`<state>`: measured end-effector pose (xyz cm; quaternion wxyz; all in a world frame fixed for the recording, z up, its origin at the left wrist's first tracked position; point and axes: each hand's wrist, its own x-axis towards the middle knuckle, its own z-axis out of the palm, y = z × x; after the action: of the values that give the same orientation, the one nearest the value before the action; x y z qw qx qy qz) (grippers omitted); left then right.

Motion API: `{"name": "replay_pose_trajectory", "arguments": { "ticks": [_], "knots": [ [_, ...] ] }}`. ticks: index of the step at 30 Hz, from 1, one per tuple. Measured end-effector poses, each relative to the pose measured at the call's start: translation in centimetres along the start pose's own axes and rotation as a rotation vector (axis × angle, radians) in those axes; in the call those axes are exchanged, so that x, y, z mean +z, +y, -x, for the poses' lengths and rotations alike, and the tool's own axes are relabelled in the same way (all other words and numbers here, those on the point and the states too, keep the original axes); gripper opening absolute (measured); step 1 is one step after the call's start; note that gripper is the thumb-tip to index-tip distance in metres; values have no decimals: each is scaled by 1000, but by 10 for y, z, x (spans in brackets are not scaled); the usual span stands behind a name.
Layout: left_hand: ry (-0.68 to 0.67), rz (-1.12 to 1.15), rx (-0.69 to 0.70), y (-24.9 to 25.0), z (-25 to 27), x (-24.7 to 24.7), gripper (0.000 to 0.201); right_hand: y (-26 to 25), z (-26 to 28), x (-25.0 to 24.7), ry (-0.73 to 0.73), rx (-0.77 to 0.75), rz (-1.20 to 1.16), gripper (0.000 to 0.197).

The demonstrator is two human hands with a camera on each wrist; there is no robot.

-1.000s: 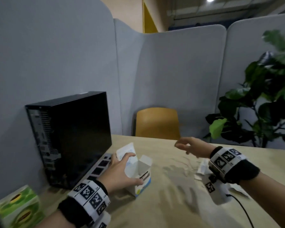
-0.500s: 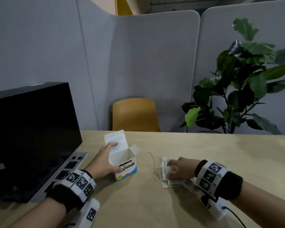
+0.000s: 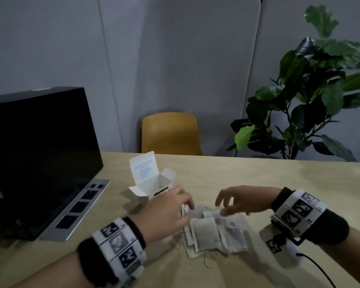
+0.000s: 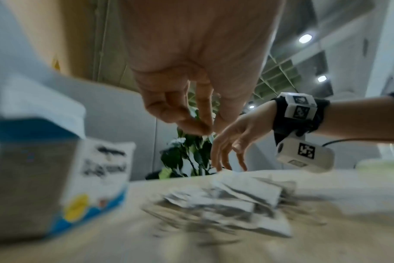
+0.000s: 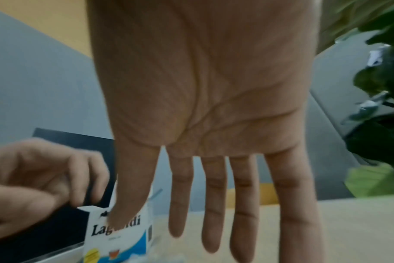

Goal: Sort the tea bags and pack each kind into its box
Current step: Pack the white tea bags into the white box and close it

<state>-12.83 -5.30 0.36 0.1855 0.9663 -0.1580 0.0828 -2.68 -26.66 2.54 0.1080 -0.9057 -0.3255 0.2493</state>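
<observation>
Tea bags [image 3: 213, 229]: we see flat, square paper sachets heaped on the table [image 3: 279, 179] beside the open carton [image 3: 152, 179].
Left hand [image 3: 166, 213]: pinching a sachet edge.
Right hand [image 3: 243, 200]: fingers straight, holding nothing.

One open tea box [image 3: 154, 185], one heap of tea bags [image 3: 213, 230], two hands

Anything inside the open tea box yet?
The tea box stands open, flaps up; only its dark upper inner wall shows. The bottom is hidden by its front wall and the left hand.
</observation>
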Motion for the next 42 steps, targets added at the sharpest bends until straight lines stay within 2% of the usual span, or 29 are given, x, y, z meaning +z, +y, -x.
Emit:
{"name": "replay_pose_trajectory", "arguments": {
  "ticks": [2, 5, 7, 9, 11, 14, 18, 22, 25, 26, 28, 31, 33, 37, 39, 42],
  "knots": [
    [-151, 50, -112, 6, -15, 13, 28, 10, 4, 8, -94, 54, -50, 43],
    [-357, 64, -216, 7, -31, 22, 39, 17, 6, 21, -128, 84, -17, 46],
    [-420, 48, -221, 6, -36, 26, 29, 18, 7, 26, -131, 82, 25, 48],
    [-425, 90, -225, 4, -39, 27, 18, 21, 8, 27, -124, 74, -2, 43],
    [-411, 189, -236, 2, -41, 24, 16, 26, 13, 24, -94, 71, -78, 32],
    [-316, 374, -239, -3, -41, 13, 11, 36, 23, 15, 32, 53, -119, 20],
    [-120, 710, -278, -12, -35, 7, 11, 43, 32, 13, 111, 30, -206, 20],
    [-6, 904, -403, -21, -33, 12, 27, 43, 36, 11, 167, 41, -95, 16],
    [19, 853, -437, -26, -32, 16, 25, 35, 41, -6, 319, -30, 85, 16],
    [41, 854, -438, -26, -32, 17, 24, 32, 42, -11, 351, -67, 25, 15],
    [99, 881, -436, -27, -32, 16, 24, 23, 40, -18, 361, -147, -332, 14],
    [166, 860, -430, -27, -31, 15, 26, 7, 31, -11, 227, -240, -922, 16],
    [205, 873, -415, -27, -30, 15, 27, -3, 17, 3, 149, -251, -1141, 15],
    [233, 1061, -377, -26, -29, 11, 22, -21, -9, 26, 96, -244, -1346, 14],
    [228, 1238, -363, -22, -29, 10, 23, -27, -17, 32, 99, -262, -1397, 15],
    [232, 1355, -368, -17, -30, 9, 19, -33, -21, 35, 145, -272, -1429, 14]
  ]
}}
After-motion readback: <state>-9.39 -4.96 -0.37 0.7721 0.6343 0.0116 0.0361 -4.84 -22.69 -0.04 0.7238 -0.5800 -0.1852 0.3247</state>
